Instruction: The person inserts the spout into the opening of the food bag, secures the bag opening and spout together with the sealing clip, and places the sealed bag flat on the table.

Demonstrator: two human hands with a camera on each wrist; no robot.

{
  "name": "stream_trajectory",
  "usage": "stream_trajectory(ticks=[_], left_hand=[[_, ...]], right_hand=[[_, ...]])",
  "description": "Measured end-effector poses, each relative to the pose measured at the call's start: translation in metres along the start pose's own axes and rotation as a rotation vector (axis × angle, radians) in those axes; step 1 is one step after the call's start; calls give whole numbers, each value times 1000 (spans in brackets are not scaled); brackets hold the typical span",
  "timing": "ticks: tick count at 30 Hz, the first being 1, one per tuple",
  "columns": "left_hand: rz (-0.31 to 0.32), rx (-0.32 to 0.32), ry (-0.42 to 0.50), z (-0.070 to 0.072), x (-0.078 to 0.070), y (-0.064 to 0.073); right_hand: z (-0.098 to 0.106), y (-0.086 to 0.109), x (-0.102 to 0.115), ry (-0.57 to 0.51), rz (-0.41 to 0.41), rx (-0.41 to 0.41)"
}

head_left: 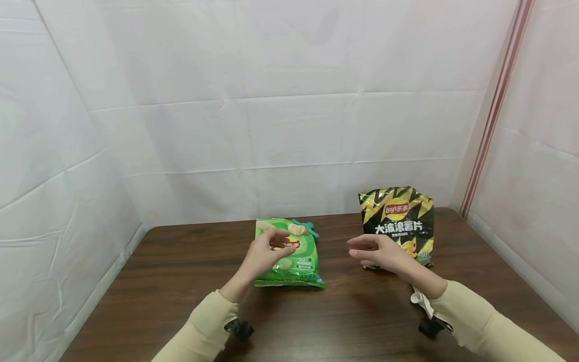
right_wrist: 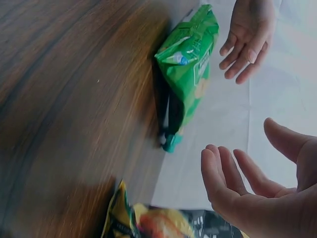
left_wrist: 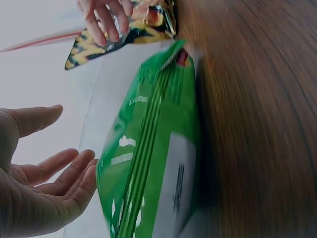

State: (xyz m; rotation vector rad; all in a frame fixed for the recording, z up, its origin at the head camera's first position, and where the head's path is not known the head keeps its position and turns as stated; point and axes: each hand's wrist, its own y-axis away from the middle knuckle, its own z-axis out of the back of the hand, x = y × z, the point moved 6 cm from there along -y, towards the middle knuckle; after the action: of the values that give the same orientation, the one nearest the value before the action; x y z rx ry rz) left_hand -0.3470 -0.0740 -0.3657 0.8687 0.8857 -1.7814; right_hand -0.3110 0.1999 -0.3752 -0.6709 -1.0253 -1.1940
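A green bag of potato chips (head_left: 304, 256) lies on the table with its printed front facing up. My left hand (head_left: 267, 251) hovers over its left side, fingers loosely bent and thumb apart, holding nothing. In the left wrist view, the fingertips overlap the edge of the green bag (left_wrist: 148, 144). A black-and-yellow chip bag (head_left: 418, 213) stands at the back right, near the white sheet. In front of its lower left part is my right hand (head_left: 377, 250), with relaxed, slightly curved fingers and nothing between them. The right wrist view shows only part of the black-and-yellow bag (right_wrist: 166, 223).
A small teal object (head_left: 308, 226) sticks out behind the top edge of the green bag, mostly hidden. Near the right sleeve lies a white object (head_left: 420, 300) with a round end, partly covered. White sheets (head_left: 289, 130) enclose the back and sides of the brown wooden table (head_left: 181, 271).
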Motion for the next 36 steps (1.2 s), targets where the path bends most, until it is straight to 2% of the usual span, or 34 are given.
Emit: stream_trajectory(ticks=[5,10,14,19,27,36], left_hand=[[-29,34,33,-16,-7,-4],[-29,83,37,-33,-13,-7],[-23,112,45,-47,-16,-10],[-31,119,43,-61,-20,-15],[-40,117,62,-82,-25,-22],[-46,159,86,-100,-29,-20]], right_hand=[[11,11,-1,50,23,-15],[19,20,-6,76,12,-44],[24,26,-13,54,11,-55],[32,36,-21,46,36,-64],[52,55,-37,260,17,-183],[68,73,-62,328,-68,-280]])
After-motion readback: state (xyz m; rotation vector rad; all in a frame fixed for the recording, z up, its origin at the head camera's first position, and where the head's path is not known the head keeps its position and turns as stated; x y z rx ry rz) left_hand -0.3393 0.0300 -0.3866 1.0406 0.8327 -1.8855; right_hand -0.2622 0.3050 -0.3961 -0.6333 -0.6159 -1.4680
